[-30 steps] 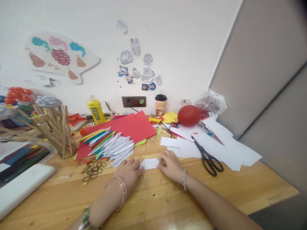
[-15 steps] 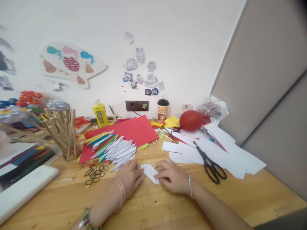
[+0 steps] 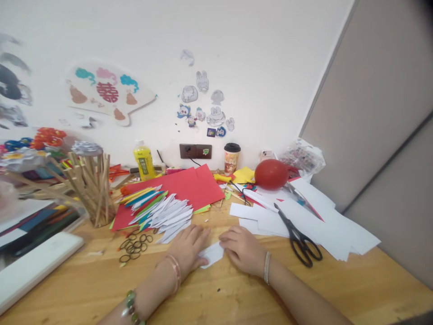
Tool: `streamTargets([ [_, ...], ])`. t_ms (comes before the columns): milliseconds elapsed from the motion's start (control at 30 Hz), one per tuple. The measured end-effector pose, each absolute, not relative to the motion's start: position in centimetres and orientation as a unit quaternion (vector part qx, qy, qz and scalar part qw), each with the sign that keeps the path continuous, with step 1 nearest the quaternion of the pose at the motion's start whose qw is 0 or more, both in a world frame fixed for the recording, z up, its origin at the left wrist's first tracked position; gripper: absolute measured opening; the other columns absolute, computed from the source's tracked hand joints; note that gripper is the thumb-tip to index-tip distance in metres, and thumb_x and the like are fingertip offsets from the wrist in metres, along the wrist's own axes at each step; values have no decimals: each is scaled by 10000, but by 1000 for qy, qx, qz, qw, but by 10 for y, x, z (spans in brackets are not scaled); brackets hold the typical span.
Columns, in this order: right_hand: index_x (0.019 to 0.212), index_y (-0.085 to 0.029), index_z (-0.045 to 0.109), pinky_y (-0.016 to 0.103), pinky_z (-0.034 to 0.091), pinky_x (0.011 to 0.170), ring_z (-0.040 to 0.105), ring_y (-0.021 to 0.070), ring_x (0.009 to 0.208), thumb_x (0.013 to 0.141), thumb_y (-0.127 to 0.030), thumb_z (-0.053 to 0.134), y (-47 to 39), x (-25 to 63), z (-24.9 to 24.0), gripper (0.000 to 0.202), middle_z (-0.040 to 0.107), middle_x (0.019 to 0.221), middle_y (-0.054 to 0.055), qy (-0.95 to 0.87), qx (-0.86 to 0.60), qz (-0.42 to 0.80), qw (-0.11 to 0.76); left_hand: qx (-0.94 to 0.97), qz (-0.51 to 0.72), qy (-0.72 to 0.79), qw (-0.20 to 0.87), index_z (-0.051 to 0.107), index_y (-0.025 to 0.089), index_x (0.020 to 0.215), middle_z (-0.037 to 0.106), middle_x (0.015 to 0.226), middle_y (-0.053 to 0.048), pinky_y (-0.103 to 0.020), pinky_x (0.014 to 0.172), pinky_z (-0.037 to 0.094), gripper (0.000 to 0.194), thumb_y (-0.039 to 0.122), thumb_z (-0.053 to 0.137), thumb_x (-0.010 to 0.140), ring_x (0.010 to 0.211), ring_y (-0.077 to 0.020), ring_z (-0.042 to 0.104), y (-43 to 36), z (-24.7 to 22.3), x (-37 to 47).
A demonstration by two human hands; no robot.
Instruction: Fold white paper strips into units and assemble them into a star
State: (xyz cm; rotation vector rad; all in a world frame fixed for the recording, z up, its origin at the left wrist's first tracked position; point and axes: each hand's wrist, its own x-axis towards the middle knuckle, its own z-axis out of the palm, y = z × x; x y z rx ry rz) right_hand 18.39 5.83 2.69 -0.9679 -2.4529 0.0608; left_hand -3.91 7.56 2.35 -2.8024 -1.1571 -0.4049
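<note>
A small folded piece of white paper (image 3: 212, 255) lies on the wooden table between my two hands. My left hand (image 3: 190, 243) holds its left side, the thumb on the paper and the fingers reaching over its upper edge. At the right corner, my right hand (image 3: 241, 248) grips the paper with its fingers bent together; the fingertips partly hide that corner. Just beyond my left hand is a pile of folded white paper strips (image 3: 172, 214), with coloured folded strips (image 3: 144, 201) beside it.
Black-handled scissors (image 3: 297, 239) lie right of my hands on white paper sheets (image 3: 324, 225). Black rubber bands (image 3: 135, 246) are at the left, near a holder of wooden sticks (image 3: 98, 194). Behind stand a yellow bottle (image 3: 144, 160), a lidded cup (image 3: 232, 159) and a red balloon (image 3: 271, 174).
The folded paper has been turned, its right end now tilting upward. My left hand has shifted right and over it, with its thumb on the lower left; my right hand stays at the right end.
</note>
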Motion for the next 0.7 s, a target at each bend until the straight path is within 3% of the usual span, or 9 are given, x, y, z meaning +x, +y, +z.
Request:
streamTargets([
  [200, 751, -185, 624, 331, 379, 723, 492, 191, 803, 764, -237, 596, 61, 186, 30, 60, 618, 798, 40, -869, -455, -64, 185, -935, -190, -278, 115, 596, 160, 867, 611, 827, -68, -344, 697, 479, 188, 304, 478, 843, 794, -203, 546, 79, 21, -40],
  [300, 750, -184, 623, 310, 380, 702, 500, 180, 787, 776, -251, 603, 63, 187, 28, 75, 615, 771, 29, -872, -450, -85, 173, -919, -244, -293, 101, 600, 163, 880, 614, 907, -75, -353, 751, 481, 202, 229, 409, 879, 851, -196, 552, 75, 15, -36],
  [467, 884, -168, 605, 288, 386, 660, 499, 170, 757, 769, -244, 626, 67, 189, 23, 140, 620, 788, 30, -875, -430, -100, 197, -910, -276, -306, 34, 535, 178, 1063, 548, 1096, -70, -370, 790, 480, 233, 288, 467, 870, 922, -178, 554, 80, 4, -35],
  [533, 818, -163, 607, 281, 381, 645, 494, 166, 747, 796, -228, 593, 68, 190, 21, 70, 613, 768, 34, -878, -418, -110, 202, -912, -271, -308, 26, 511, 180, 1100, 527, 1132, -74, -380, 790, 478, 265, 301, 476, 867, 930, -177, 551, 84, 1, -36],
  [700, 698, -170, 605, 280, 362, 615, 488, 164, 725, 834, -222, 539, 71, 190, 18, 159, 596, 714, 35, -894, -375, -140, 200, -916, -261, -305, 10, 547, 178, 1039, 567, 1064, -67, -352, 792, 484, 215, 276, 431, 887, 900, -161, 561, 87, 2, -37],
])
